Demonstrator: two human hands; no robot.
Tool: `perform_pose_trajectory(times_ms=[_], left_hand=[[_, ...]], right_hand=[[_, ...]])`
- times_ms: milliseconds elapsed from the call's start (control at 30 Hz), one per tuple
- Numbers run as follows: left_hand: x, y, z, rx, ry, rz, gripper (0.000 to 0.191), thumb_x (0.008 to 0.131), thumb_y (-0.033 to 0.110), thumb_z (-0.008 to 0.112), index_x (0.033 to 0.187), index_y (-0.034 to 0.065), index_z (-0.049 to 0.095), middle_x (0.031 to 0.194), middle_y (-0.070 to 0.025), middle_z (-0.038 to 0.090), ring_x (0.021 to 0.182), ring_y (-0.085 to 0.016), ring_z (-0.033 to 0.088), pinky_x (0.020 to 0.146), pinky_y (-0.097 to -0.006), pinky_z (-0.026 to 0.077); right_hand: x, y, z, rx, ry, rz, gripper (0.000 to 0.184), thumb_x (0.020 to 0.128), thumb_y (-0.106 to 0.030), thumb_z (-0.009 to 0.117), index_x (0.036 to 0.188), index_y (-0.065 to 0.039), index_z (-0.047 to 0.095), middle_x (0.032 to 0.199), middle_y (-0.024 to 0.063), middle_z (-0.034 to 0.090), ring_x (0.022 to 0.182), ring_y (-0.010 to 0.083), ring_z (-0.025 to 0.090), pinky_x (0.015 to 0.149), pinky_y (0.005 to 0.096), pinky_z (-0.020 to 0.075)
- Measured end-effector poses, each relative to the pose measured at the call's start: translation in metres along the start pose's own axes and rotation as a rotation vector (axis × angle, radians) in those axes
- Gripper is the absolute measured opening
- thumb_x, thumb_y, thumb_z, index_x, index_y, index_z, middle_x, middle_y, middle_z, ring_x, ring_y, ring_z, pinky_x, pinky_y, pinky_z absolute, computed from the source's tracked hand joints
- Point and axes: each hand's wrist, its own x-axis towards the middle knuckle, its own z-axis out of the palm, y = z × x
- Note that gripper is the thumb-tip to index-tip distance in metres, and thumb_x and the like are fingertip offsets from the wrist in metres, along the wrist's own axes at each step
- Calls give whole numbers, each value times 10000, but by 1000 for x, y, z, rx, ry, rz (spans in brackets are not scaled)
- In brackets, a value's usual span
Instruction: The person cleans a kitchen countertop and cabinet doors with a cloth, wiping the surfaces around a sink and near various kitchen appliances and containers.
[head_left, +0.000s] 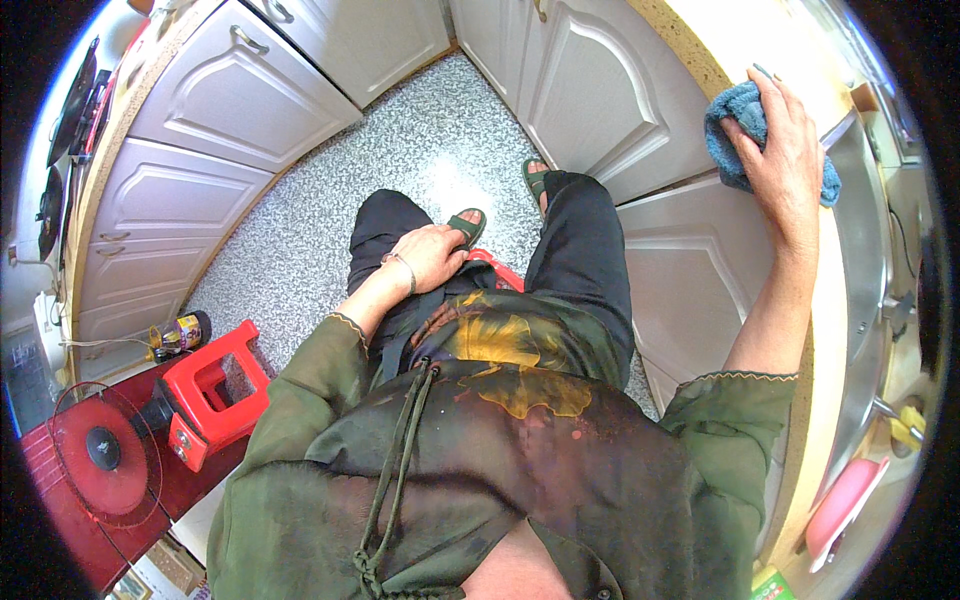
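Note:
On the right, my right hand (787, 154) grips a folded blue terry cloth (739, 112) with thumb and fingers. The cloth lies at the front edge of the pale countertop (750, 34), beside the steel sink (862, 262). Part of it sticks out beyond the wrist side of the hand. My left hand (429, 259), with a bracelet at the wrist, rests palm down on the thigh of my black trousers (390, 217). Nothing shows in it, and its fingertips are partly hidden. A red plastic edge (495, 266) is visible between my legs.
White cabinet doors (592, 82) line both sides of the speckled floor (330, 165). To the left, a red electric fan (105, 450) stands on a dark red surface (67, 540) near a labelled bottle (180, 334). A pink basin (844, 502) is beyond the sink.

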Motion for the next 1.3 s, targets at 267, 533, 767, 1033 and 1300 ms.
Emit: perform_pose_trajectory(times_ms=[267, 533, 767, 1033, 1300], left_hand=[[-1, 3, -3, 20, 4, 4, 229, 972, 283, 566, 1105, 149, 697, 991, -174, 652, 1014, -372, 636, 898, -495, 508], [2, 7, -4, 167, -97, 3, 278, 983, 332, 555, 1173, 168, 675, 999, -169, 680, 1025, -351, 653, 897, -494, 491], [4, 12, -7, 177, -220, -19, 321, 1007, 365, 506, 1209, 160, 647, 988, -163, 720, 1012, -333, 687, 905, -496, 473], [8, 10, -8, 173, -248, -22, 306, 1000, 342, 501, 1192, 158, 652, 982, -170, 728, 1001, -343, 696, 890, -512, 494], [15, 12, -6, 144, -212, -60, 288, 986, 337, 518, 1140, 170, 695, 1034, -152, 740, 1014, -337, 699, 904, -504, 498]], right_hand=[[0, 1, 0, -3, -7, 7, 621, 846, -349, 785, 1409, -190, 579, 1436, 146, 573, 1268, 366, 570, 1049, 479, 460], [0, 2, 0, -2, -5, 1, 625, 840, -346, 791, 1407, -187, 580, 1433, 149, 572, 1266, 366, 569, 1046, 481, 462], [0, 1, 0, -3, -7, 4, 629, 837, -354, 793, 1406, -187, 582, 1437, 152, 568, 1271, 367, 567, 1051, 481, 460], [0, -1, -1, -4, 12, 6, 636, 832, -348, 800, 1407, -191, 579, 1430, 148, 575, 1274, 364, 568, 1051, 483, 460], [2, -1, -4, 8, -26, 14, 636, 825, -328, 804, 1405, -197, 577, 1432, 151, 573, 1267, 361, 572, 1045, 478, 468]])
